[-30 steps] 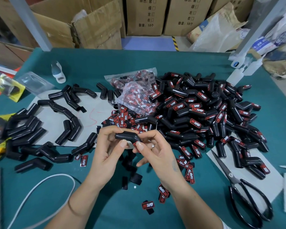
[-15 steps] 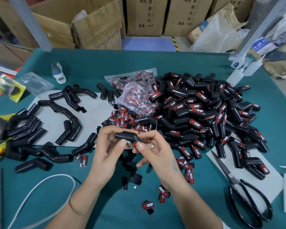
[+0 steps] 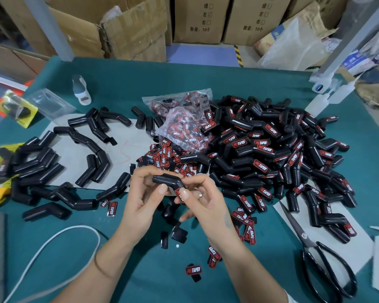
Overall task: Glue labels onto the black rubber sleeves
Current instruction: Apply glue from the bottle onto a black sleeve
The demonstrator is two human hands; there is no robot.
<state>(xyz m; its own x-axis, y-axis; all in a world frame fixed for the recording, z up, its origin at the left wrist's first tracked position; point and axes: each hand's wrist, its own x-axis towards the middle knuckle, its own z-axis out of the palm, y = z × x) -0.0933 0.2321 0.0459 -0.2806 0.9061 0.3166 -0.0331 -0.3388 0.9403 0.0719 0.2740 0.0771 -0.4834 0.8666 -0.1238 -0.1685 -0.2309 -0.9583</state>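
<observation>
While a heap of labelled sleeves (image 3: 278, 154) lies at the right of the green table (image 3: 206, 79) and unlabelled sleeves (image 3: 53, 162) wait at the left, apparently sorted by stage, a person holds one bent black rubber sleeve (image 3: 167, 179) above the table's middle. Left hand (image 3: 143, 197) pinches its upper leg to steady it; right hand (image 3: 202, 197) clamps thumb and fingers on the red label (image 3: 180, 194), seemingly seating it.

Left hand (image 3: 143, 193) and right hand (image 3: 202, 197) grip one bent black sleeve (image 3: 167, 180) above the table (image 3: 260, 82); right thumb presses a red label (image 3: 181, 196) onto it.
</observation>
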